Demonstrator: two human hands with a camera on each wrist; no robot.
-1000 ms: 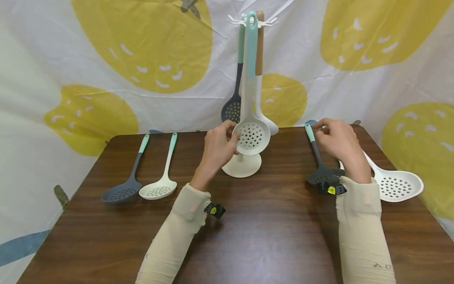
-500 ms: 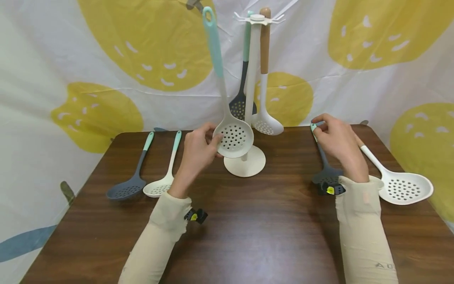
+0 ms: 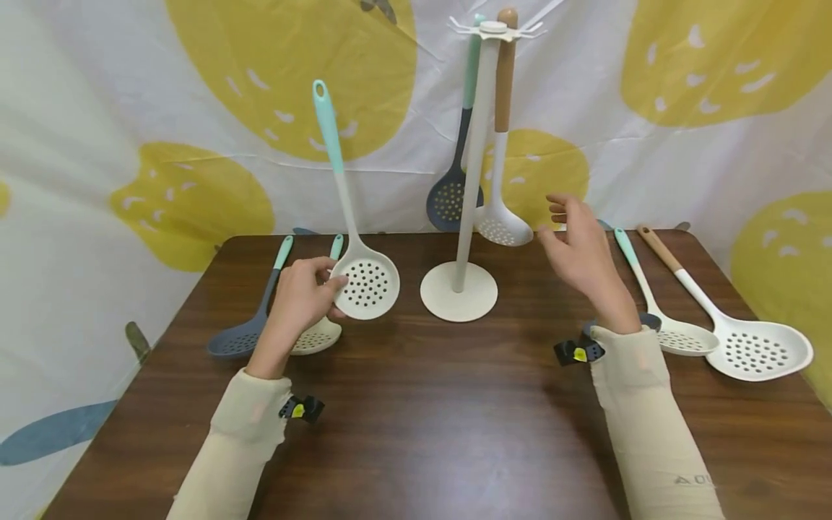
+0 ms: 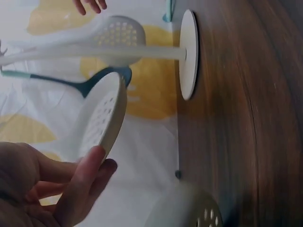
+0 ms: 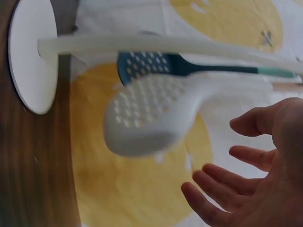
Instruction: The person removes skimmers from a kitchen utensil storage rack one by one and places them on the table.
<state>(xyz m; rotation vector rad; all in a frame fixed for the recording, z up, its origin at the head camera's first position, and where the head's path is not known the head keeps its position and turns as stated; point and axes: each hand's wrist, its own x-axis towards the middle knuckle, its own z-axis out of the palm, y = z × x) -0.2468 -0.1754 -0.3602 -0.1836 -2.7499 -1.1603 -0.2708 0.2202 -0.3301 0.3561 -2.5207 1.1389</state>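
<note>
My left hand (image 3: 300, 296) pinches the rim of a white skimmer (image 3: 370, 285), thumb on its perforated face. The skimmer stands nearly upright in the air, mint handle up, left of a white utensil stand (image 3: 477, 159). From that stand hang a dark blue skimmer (image 3: 448, 198) with a mint handle and a white perforated ladle (image 3: 503, 225) with a brown handle. Just right of the ladle, my right hand (image 3: 578, 249) is raised with fingers spread and holds nothing. In the right wrist view, a gap separates its fingertips from the ladle (image 5: 147, 109).
On the wooden table (image 3: 448, 426), a dark blue skimmer (image 3: 237, 339) and a white skimmer (image 3: 318, 338) lie at left, partly behind my left hand. At right lie a white skimmer (image 3: 685, 338), a larger brown-handled one (image 3: 760, 350), and a dark utensil (image 3: 650, 320) mostly behind my wrist.
The white skimmer has come off the stand and moved left and down in my left hand. My right hand has left the mint-handled dark utensil at right and moved left towards the stand.
</note>
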